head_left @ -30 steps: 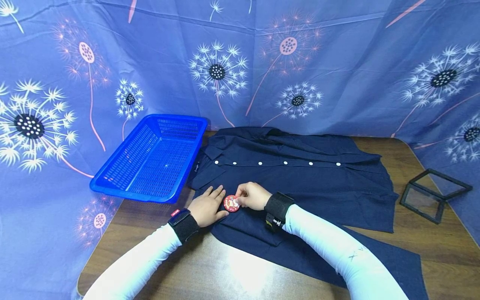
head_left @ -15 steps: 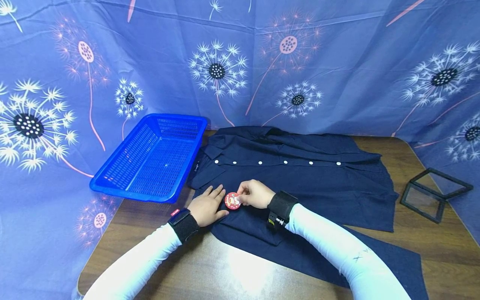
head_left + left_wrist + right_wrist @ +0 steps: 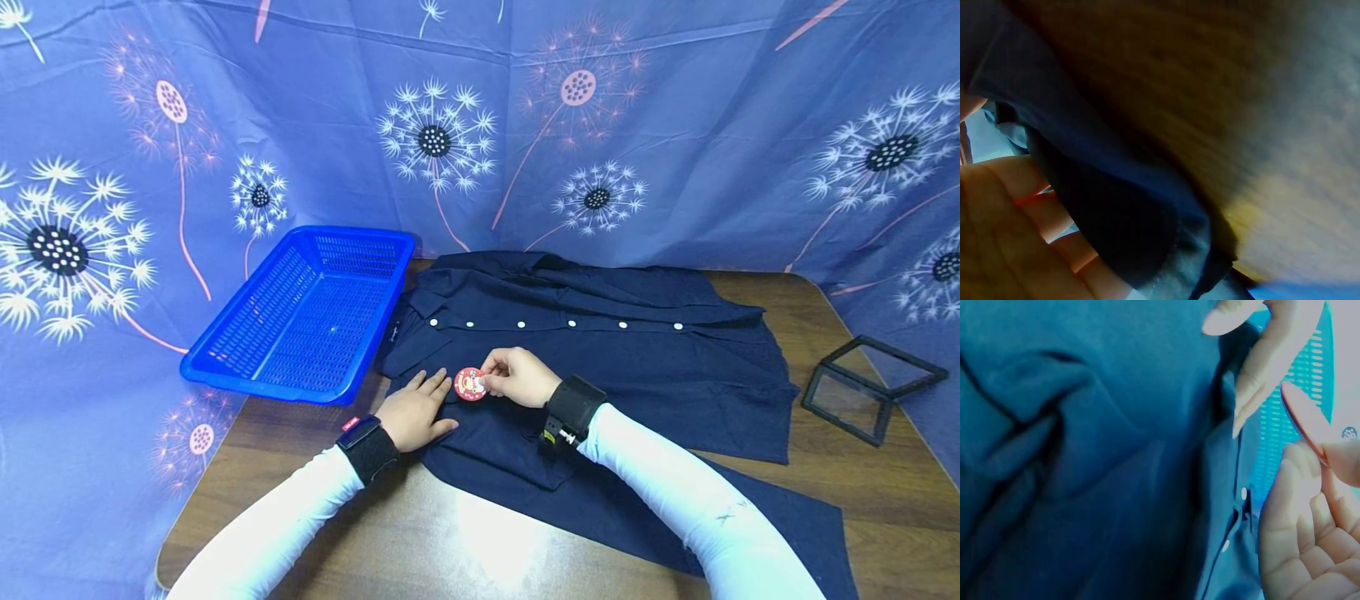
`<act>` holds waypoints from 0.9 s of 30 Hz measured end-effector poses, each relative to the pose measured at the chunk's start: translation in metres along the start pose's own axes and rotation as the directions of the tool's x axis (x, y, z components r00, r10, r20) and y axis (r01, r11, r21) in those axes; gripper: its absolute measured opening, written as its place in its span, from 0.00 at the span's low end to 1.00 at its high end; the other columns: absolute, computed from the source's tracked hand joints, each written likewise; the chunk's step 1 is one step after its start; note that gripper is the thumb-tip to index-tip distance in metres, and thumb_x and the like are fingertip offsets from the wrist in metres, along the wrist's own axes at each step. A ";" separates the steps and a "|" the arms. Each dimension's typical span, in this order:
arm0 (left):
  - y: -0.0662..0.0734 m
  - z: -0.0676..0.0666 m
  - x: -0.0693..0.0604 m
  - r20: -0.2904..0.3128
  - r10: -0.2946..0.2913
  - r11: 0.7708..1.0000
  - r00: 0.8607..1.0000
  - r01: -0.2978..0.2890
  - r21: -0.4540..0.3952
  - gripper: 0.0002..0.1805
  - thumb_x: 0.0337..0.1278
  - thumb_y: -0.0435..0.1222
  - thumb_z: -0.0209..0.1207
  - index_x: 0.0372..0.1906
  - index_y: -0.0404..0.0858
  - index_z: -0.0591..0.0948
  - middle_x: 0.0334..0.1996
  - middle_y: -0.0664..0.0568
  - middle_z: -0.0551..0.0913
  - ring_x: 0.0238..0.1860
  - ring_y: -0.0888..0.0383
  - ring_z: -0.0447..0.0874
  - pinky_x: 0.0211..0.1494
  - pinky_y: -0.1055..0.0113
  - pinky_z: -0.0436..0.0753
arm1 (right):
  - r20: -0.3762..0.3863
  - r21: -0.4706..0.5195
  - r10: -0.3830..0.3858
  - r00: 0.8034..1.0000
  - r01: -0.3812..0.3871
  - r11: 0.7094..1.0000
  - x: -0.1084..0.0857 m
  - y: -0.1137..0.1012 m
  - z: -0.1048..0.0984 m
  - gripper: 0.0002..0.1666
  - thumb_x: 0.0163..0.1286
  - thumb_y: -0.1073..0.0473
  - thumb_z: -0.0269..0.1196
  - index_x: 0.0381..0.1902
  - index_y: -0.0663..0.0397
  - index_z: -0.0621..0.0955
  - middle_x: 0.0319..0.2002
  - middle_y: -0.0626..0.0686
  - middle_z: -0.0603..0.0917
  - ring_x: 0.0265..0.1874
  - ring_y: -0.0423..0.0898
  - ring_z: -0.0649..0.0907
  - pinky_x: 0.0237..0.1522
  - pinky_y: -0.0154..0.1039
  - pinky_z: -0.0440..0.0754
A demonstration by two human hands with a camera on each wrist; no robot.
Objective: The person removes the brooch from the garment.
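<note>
A dark navy shirt (image 3: 600, 367) with white buttons lies spread on the table, its collar end toward the left. My left hand (image 3: 411, 417) rests with spread, straight fingers on the cloth near that end; the left wrist view shows its fingers (image 3: 1054, 219) against the dark fabric. Between thumb and fingers my right hand (image 3: 522, 378) pinches a round red badge (image 3: 469, 384) with a printed picture, just right of the left fingertips. In the right wrist view the badge (image 3: 1305, 420) is seen nearly edge-on, held off the shirt (image 3: 1116, 456) by the right hand (image 3: 1313, 544).
A blue perforated basket (image 3: 300, 325) stands at the back left, beside the shirt's collar end. On the right of the wooden table (image 3: 892, 500) is a black folding frame (image 3: 847, 404), standing half unfolded. A blue curtain (image 3: 510, 125) with dandelion prints hangs behind the table.
My right hand has moved slightly away from me and to the right, carrying the badge with it. The left hand has stayed in place on the shirt.
</note>
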State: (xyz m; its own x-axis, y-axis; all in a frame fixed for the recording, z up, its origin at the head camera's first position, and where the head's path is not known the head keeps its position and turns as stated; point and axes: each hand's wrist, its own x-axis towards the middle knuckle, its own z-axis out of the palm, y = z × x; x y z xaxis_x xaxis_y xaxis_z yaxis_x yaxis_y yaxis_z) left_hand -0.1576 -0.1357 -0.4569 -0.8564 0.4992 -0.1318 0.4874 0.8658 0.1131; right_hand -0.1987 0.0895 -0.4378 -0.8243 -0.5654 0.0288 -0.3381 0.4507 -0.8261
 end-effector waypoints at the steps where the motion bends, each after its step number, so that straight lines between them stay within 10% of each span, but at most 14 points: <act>1: 0.000 0.000 0.000 0.002 -0.001 1.000 1.000 0.001 -0.001 0.40 0.62 0.56 0.58 0.69 0.31 0.68 0.71 0.38 0.66 0.70 0.34 0.64 0.71 0.47 0.66 | -0.011 -0.001 -0.006 1.000 0.006 1.000 -0.001 0.000 -0.001 0.03 0.65 0.66 0.62 0.33 0.61 0.81 0.24 0.53 0.84 0.21 0.35 0.79 0.25 0.30 0.77; 27: 0.005 -0.003 0.003 -0.054 -0.010 0.994 0.998 0.004 -0.107 0.38 0.62 0.54 0.59 0.67 0.30 0.71 0.69 0.36 0.69 0.70 0.35 0.65 0.73 0.49 0.64 | -0.278 0.012 -0.064 0.958 0.070 0.997 -0.031 -0.002 -0.052 0.03 0.66 0.64 0.65 0.35 0.59 0.82 0.29 0.54 0.84 0.25 0.36 0.79 0.30 0.30 0.75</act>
State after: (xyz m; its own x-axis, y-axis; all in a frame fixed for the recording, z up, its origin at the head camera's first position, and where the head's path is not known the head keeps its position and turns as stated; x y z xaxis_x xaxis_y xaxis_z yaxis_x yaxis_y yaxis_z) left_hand -0.1584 -0.1293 -0.4535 -0.8692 0.4881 -0.0791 0.4629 0.8594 0.2170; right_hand -0.1961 0.1422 -0.4082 -0.8947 -0.3785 0.2374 -0.3897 0.4013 -0.8289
